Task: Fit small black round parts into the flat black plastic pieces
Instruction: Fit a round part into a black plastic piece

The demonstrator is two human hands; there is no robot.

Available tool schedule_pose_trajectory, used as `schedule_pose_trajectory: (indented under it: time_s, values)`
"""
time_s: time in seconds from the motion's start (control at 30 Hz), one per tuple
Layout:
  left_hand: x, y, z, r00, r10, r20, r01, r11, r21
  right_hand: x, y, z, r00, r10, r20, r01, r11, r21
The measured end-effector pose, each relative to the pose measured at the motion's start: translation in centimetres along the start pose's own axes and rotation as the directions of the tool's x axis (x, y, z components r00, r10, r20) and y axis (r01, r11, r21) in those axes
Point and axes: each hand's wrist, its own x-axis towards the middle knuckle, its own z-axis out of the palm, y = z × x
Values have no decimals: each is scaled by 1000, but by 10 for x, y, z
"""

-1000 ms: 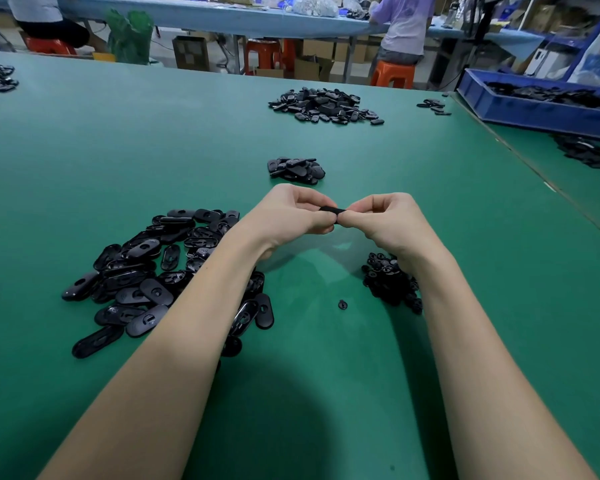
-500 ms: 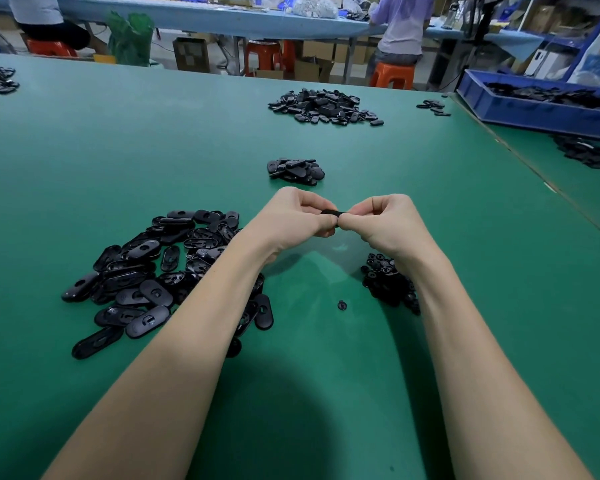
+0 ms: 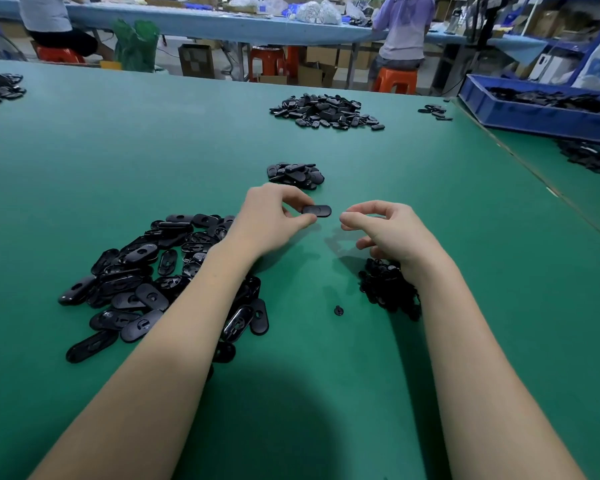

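Pinching a flat piece [image 3: 317, 211] at its left end, your left hand [image 3: 274, 216] holds it above the green surface [image 3: 153, 150] at the centre of the frame, thumb below and fingers curled over the top. Your right hand [image 3: 388, 230] sits just right of the piece, not touching it; its thumb and forefinger are drawn close together and the other fingers curl loosely, and whether it holds a round part you cannot tell.

Under your right wrist lies a small heap of round parts [image 3: 385, 285], with one stray part [image 3: 338, 310] on the surface just left of it. At the left, partly under your left forearm, spreads a big pile of flat pieces [image 3: 136, 282]. Just above your left hand sits a small stack of pieces [image 3: 295, 174], and a larger heap [image 3: 326, 110] lies farther up. A blue bin [image 3: 534, 112] holding dark parts stands at the upper right.
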Motion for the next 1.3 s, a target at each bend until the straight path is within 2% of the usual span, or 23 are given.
schedule_pose_trajectory:
  time_s: [0.13, 0.27, 0.4, 0.53, 0.73, 0.83, 0.9, 1.0, 1.13, 1.23, 1.3]
  values:
    - [40, -6, -2, 986, -114, -125, 123, 990, 72, 0, 1, 4, 999, -18, 41, 19, 999, -31]
    - [78, -7, 1, 971, -161, -179, 187, 973, 138, -1, 0, 4, 997, -21, 72, 24, 999, -46]
    - [95, -18, 10, 963, -203, -178, 237, 951, 198, 0, 2, 2, 997, -28, 79, 32, 998, -52]
    - [102, -21, 11, 970, -188, -157, 221, 946, 236, 0, 4, 2, 996, -32, 84, 37, 998, -53]
    - [79, -14, -4, 985, -141, -103, 149, 986, 74, -1, 2, 4, 991, -45, 123, 57, 994, -89]
    - [47, -11, -11, 987, -109, -122, 111, 994, 11, -2, 0, 4, 992, -48, 118, 59, 993, -98]
    - [27, -7, -15, 994, -97, -56, 100, 993, 64, -3, -1, 5, 992, -50, 116, 64, 990, -123]
    - [8, -3, -20, 983, -133, 124, 102, 968, 227, -5, -2, 7, 992, -50, 114, 67, 986, -151]
    - [-1, -1, -25, 939, -214, 271, 58, 871, 487, -7, -4, 4, 993, -52, 109, 71, 983, -170]
    - [-3, -1, -28, 917, -249, 313, 51, 849, 525, -7, -4, 2, 994, -53, 97, 70, 982, -175]
    - [-5, -3, -28, 923, -248, 293, 73, 862, 502, -7, -3, 0, 995, -50, 89, 66, 980, -186]
